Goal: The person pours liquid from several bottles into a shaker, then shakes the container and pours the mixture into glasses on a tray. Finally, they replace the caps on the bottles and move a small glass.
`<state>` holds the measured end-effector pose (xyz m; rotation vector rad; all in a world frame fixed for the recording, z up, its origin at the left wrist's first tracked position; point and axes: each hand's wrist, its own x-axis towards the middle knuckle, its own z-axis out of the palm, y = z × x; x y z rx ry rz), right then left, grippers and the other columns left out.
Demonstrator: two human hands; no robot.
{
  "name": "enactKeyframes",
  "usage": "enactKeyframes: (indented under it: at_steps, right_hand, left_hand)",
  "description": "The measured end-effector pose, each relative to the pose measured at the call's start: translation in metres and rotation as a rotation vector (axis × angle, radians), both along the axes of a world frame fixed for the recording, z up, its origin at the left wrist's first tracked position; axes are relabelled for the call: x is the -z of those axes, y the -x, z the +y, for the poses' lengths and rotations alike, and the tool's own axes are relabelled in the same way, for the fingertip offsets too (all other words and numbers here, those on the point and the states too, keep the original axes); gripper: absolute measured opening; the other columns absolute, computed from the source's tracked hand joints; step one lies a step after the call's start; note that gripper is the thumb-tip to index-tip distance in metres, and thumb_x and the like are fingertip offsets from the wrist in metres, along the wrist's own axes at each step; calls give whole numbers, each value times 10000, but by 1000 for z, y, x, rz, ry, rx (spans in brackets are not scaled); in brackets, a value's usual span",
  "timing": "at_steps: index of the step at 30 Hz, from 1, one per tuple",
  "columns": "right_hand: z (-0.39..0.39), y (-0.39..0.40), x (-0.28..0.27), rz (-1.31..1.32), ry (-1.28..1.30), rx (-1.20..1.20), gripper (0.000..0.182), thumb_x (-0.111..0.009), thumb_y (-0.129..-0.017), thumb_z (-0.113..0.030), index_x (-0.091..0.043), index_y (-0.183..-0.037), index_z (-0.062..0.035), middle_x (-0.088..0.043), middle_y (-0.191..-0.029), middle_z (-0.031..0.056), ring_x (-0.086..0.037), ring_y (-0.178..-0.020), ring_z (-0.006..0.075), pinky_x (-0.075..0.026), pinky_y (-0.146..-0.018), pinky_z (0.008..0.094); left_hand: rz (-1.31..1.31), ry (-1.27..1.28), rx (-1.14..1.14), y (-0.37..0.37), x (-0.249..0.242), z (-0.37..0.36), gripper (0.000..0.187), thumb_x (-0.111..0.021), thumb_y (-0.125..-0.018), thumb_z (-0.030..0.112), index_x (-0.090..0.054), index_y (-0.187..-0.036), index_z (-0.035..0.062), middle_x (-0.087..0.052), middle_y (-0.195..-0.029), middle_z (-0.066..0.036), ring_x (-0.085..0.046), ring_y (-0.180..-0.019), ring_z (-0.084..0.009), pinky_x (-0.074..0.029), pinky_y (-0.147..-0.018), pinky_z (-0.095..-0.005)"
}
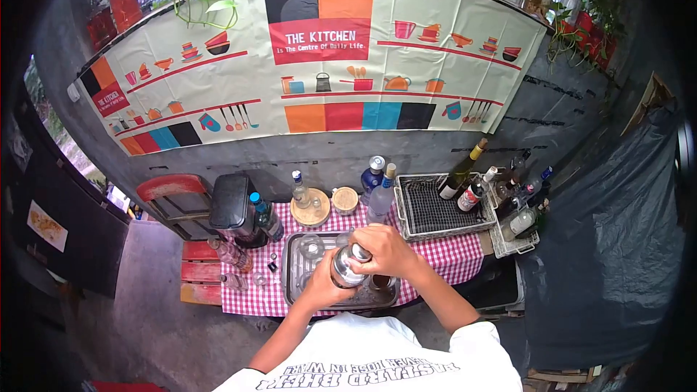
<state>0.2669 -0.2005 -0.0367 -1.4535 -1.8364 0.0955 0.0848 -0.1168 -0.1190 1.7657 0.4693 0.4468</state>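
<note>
My left hand [321, 287] is wrapped round the body of a silver metal cocktail shaker [344, 274]. At the shaker's top, my right hand [386, 250] has its fingers closed on the small cap [358, 252]. The shaker is held over a metal tray [287, 276] on a pink-checked tablecloth [247, 305]. Clear glasses [312, 245] stand on the tray's left part, partly hidden by my left hand. A small glass with dark contents [380, 282] sits on the tray below my right forearm.
Behind the tray stand a clear bottle [380, 205], a wooden board [301, 215] bearing a small bottle, and a lidded jar [345, 201]. A wire basket [428, 229] holds bottles at the right. A blue-capped bottle [267, 219] and black bin [232, 203] are at the left.
</note>
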Motion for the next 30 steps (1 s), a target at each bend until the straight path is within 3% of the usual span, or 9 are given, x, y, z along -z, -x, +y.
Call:
enactKeyframes:
  at_steps: [3,6,16,22,30]
  right_hand:
    - [-13,-12,0,-34,-22,-21,350,-739,-724,-312,-583,-841,-21,-560,-711,108,-570,-671,311,-467,-654,405]
    - [-23,-22,-4,-38,-115,-28,336,-741,-731,-298,-594,-835,-14,-563,-711,110,-573,-656,310,-465,-651,406]
    - [-53,-57,1,-54,-99,29,373,-672,-849,-374,-599,-889,-10,-600,-798,126,-615,-748,314,-483,-709,409]
    - [-63,-74,-2,-45,8,-25,389,-653,-861,-388,-587,-914,-7,-608,-809,153,-618,-785,347,-484,-753,438]
    - [-70,-78,-7,-117,100,-35,388,-661,-876,-349,-584,-1016,4,-621,-898,164,-626,-871,333,-493,-817,427]
  left_hand:
    - [49,38,-3,-13,-2,-14,876,-841,-598,113,-391,-1346,29,-555,-1229,-129,-579,-1149,-229,-462,-980,-376]
    - [-14,37,-29,-24,-5,-26,843,-854,-617,180,-428,-1328,27,-603,-1193,-150,-610,-1122,-250,-473,-955,-375]
    - [-80,-35,-58,-62,-6,-54,833,-830,-602,161,-434,-1321,16,-573,-1193,-131,-580,-1128,-230,-451,-982,-363]
    - [16,-101,-31,-69,-6,-61,883,-871,-578,239,-443,-1324,41,-595,-1188,-143,-607,-1105,-258,-477,-952,-378]
    - [52,-54,-44,-71,-14,-63,845,-832,-594,200,-449,-1327,29,-609,-1195,-154,-617,-1111,-266,-478,-955,-376]
